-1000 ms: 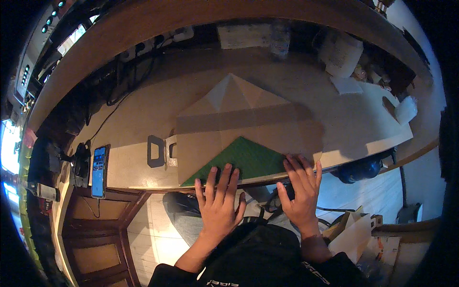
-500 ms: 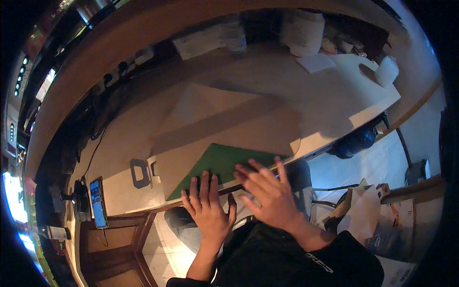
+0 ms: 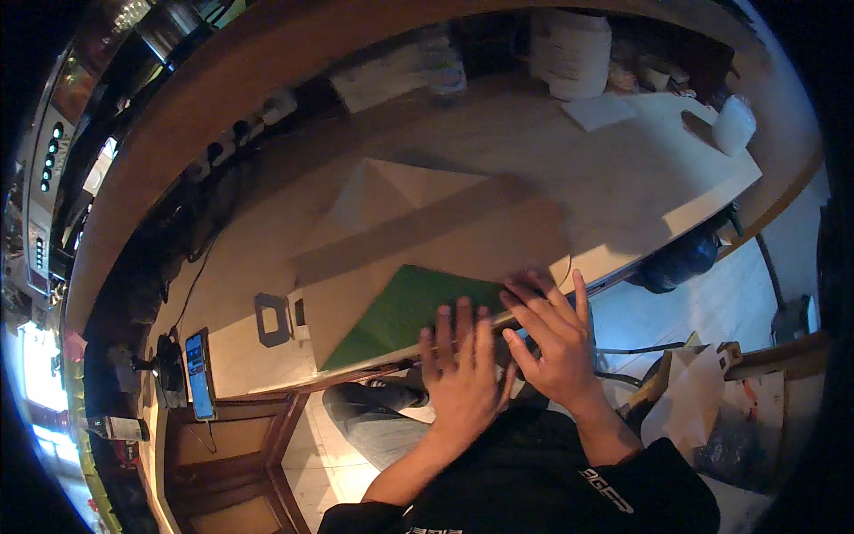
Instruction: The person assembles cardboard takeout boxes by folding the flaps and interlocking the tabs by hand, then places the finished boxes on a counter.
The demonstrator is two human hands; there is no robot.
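Observation:
A green triangular sheet (image 3: 387,316) lies on a large pale brown paper (image 3: 427,231) whose far end tapers in creased folds. My left hand (image 3: 463,378) is open over the green sheet's lower right part, fingers spread and slightly blurred. My right hand (image 3: 551,351) is open at the sheet's right end and the front edge of the brown paper, its fingertips blurred. Neither hand holds anything; whether the fingertips press on the paper is unclear.
A phone (image 3: 200,378) with cables lies at the left, beside a dark rectangular cut-out frame (image 3: 271,329). A white container (image 3: 578,58), flat white pad (image 3: 594,110) and wrapped white object (image 3: 734,125) stand or lie at the back right. Bags and paper (image 3: 676,409) are below right.
My left hand has shifted rightward along the green sheet. My right hand moved inward over it, then back toward the right end. The whole view has tilted.

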